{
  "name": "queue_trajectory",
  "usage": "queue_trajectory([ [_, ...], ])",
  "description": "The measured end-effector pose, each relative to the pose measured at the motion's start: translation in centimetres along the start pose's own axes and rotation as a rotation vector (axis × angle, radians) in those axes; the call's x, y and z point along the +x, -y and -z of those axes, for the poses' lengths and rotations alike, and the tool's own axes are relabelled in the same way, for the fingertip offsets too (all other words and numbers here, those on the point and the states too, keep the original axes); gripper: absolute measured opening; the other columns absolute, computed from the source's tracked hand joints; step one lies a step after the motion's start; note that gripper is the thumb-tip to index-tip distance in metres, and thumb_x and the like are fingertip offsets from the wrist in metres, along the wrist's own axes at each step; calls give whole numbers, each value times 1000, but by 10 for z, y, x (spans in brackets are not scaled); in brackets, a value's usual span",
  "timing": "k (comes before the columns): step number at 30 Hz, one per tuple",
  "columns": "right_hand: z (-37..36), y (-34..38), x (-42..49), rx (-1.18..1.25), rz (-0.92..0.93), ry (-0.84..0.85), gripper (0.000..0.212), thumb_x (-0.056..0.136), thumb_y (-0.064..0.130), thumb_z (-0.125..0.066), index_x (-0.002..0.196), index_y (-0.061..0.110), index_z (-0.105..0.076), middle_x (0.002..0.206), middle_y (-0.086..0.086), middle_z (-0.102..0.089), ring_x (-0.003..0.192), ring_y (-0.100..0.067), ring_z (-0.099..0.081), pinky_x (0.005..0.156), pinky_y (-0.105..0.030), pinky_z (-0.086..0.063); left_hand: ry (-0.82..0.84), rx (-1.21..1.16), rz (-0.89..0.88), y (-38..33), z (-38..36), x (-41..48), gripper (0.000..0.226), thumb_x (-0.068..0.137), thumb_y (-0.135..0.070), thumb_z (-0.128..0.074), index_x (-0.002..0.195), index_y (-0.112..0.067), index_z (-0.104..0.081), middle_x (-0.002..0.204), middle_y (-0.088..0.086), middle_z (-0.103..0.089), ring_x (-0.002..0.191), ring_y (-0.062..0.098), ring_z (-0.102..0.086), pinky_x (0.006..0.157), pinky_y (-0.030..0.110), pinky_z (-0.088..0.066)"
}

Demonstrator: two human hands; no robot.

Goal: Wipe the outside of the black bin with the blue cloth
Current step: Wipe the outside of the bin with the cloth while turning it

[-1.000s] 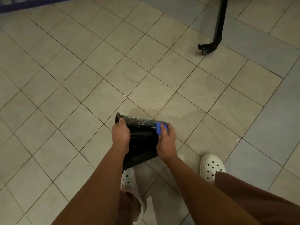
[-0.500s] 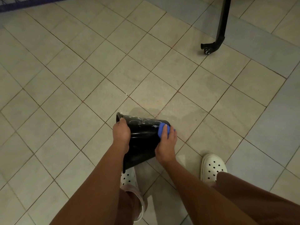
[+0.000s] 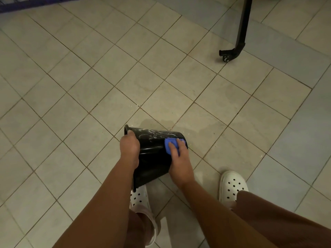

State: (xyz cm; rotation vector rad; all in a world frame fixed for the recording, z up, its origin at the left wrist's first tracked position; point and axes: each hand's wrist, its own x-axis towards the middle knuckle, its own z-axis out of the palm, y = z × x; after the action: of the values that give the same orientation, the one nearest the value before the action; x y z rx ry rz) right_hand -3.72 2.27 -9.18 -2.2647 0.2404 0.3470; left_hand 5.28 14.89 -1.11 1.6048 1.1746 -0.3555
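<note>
From the head camera, a glossy black plastic bin [image 3: 152,158], tapered and streaked with pale smears along its upper side, is held tipped on its side above a floor of pale square ceramic tiles [image 3: 107,77]; its wide rim faces left and down, its narrower base points right; whether any part of it touches the floor cannot be told. The left hand [image 3: 129,146] is curled closed over the bin's rim at the left end, fingers wrapped out of sight over the far edge; the right hand [image 3: 179,159] lies on the bin's right end near the base, fingers bent and pressing a bunched bright blue cloth [image 3: 170,145] against the outer wall, the cloth showing between and beyond the fingers. Both bare forearms run down from the bin toward the bottom edge. Just below the bin's rim a white perforated clog [image 3: 139,199] shows partly under it; a second white perforated clog [image 3: 232,187] stands well to the right of the bin, with a brown trouser leg [image 3: 279,217] above it. Far up and right of the bin stands a black metal leg ending in a small caster wheel [image 3: 226,58]; far up and left of the bin, at the frame's corner, runs a dark blue bar [image 3: 26,5].
</note>
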Motion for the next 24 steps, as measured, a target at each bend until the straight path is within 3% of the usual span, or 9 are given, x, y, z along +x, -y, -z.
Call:
queue_trajectory([
  [2, 6, -15, 10, -41, -45, -21, 66, 88, 4, -51, 146, 20, -24, 153, -10, -12, 141, -26, -13, 117, -38, -19, -30, -4, -36, 2, 0, -2, 44, 105, -33, -34, 132, -5, -54, 111, 14, -61, 104, 29, -58, 97, 46, -48],
  [5, 5, -17, 6, -94, -146, -74, 69, 86, 1, -54, 146, 12, -22, 150, -17, -20, 139, -33, -20, 115, -43, -23, -38, -7, -59, 3, -1, -2, 35, 104, -28, -36, 123, -6, -56, 94, 7, -58, 89, 21, -54, 83, 40, -43],
  [8, -10, 0, -10, -169, 11, -88, 72, 78, 3, -67, 142, 8, -33, 146, -22, -31, 136, -39, -26, 109, -52, -30, -33, 14, -69, 2, 0, -2, 36, 102, -26, -37, 121, -4, -58, 91, 7, -57, 85, 20, -54, 80, 38, -43],
  [12, -14, 8, 4, -197, 168, -93, 76, 69, 0, -73, 137, 7, -40, 140, -21, -41, 133, -39, -33, 106, -54, -32, -9, 50, -72, 2, 5, -2, 34, 101, -24, -38, 117, -5, -60, 91, 9, -60, 86, 23, -57, 75, 36, -45],
  [15, -2, 0, 19, -178, 79, -40, 74, 78, -2, -61, 144, 8, -29, 147, -19, -29, 138, -37, -22, 112, -52, -25, 7, 51, -92, 5, 9, -2, 28, 99, -24, -40, 102, -9, -63, 92, 11, -62, 93, 28, -60, 87, 42, -48],
  [19, 6, -4, 17, -170, -153, -20, 72, 84, 2, -55, 146, 10, -19, 150, -15, -19, 139, -32, -15, 115, -45, -20, 27, 66, -171, 6, 7, -2, 34, 103, -24, -39, 102, -3, -65, 90, 12, -64, 89, 29, -62, 75, 35, -45],
  [24, -20, 18, -8, -216, 49, -53, 77, 66, 3, -76, 135, 4, -42, 136, -24, -43, 130, -41, -38, 101, -57, -38, 50, 116, -196, 8, 10, 1, 35, 103, -25, -38, 104, -2, -65, 93, 15, -66, 89, 31, -63, 76, 36, -48],
])
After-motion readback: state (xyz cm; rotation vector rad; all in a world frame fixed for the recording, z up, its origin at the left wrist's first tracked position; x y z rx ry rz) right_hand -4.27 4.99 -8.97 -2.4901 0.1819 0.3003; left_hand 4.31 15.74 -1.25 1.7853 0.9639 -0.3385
